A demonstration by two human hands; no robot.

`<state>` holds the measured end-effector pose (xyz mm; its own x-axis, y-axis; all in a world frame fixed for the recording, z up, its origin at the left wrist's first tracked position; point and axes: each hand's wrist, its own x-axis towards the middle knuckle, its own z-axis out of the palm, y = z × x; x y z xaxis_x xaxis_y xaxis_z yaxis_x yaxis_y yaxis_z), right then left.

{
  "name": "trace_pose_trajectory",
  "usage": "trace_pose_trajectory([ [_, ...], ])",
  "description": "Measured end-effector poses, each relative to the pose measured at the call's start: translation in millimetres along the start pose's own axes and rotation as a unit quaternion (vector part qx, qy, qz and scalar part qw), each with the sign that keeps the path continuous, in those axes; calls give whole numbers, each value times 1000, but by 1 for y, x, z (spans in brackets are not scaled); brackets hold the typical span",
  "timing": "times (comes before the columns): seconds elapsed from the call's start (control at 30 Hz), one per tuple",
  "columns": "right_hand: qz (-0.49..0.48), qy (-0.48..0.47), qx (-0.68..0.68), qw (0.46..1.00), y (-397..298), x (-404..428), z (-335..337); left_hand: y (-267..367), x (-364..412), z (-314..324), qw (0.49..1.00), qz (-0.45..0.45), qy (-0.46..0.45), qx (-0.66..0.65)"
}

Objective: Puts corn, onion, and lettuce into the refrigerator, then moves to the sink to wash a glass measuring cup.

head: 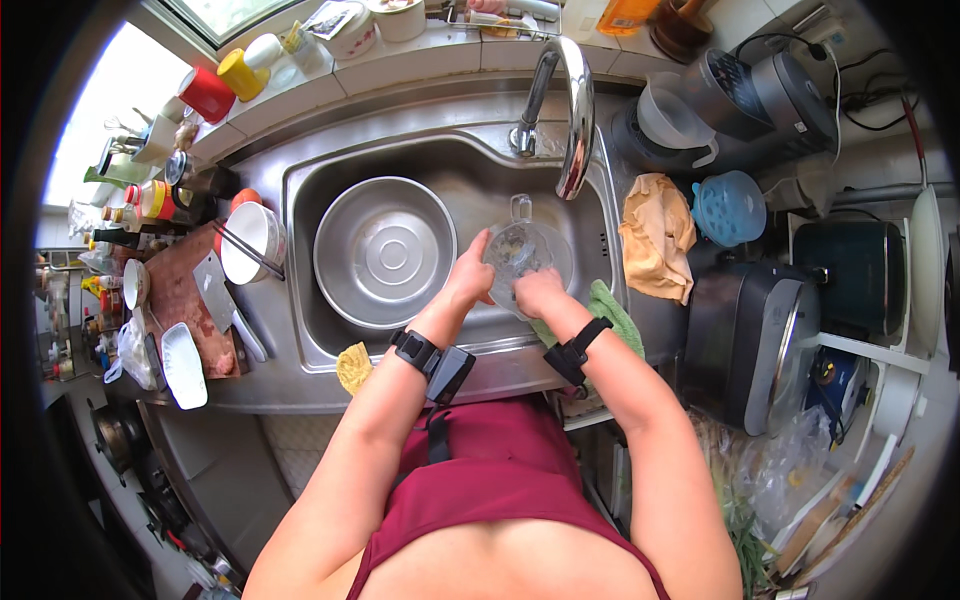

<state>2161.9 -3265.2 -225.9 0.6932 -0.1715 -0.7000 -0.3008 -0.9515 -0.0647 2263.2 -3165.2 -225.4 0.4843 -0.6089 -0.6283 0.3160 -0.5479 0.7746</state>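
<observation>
A clear pitcher (525,244) with a handle lies in the right part of the stainless steel sink (480,169), its handle towards the faucet (577,112). My left hand (474,271) grips the pitcher's left rim. My right hand (538,291) is at its near right side, fingers curled and partly inside it; whether they hold something is hidden. Left of my hands a round metal basin (390,251) sits in the sink. A green cloth (619,319) lies over the sink's near right edge, beneath my right wrist.
On the left counter are a cutting board (176,262), a cleaver (215,292) and a white bowl (247,240) with chopsticks (247,249) across it. A yellow cloth (354,367) lies at the front edge. An orange cloth (656,236), a blue container (731,208) and a dark appliance (742,345) stand right.
</observation>
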Motion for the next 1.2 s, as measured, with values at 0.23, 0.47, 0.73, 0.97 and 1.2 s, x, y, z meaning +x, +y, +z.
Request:
trace_pose_trajectory([
  [0.23,-70,-8,286,955,-6,-6,1,-1,-4,-7,999,-17,27,2],
  [0.47,17,-61,-89,994,-7,3,4,5,-8,0,998,2,8,56],
  [0.73,-110,21,212,971,-7,-32,7,-7,-4,-19,1000,7,-8,25],
  [0.97,-191,274,-81,939,24,-26,33,23,9,-25,988,2,-25,152],
  [1.2,-150,442,-10,884,16,-17,35,-13,-8,13,974,-86,54,-202],
])
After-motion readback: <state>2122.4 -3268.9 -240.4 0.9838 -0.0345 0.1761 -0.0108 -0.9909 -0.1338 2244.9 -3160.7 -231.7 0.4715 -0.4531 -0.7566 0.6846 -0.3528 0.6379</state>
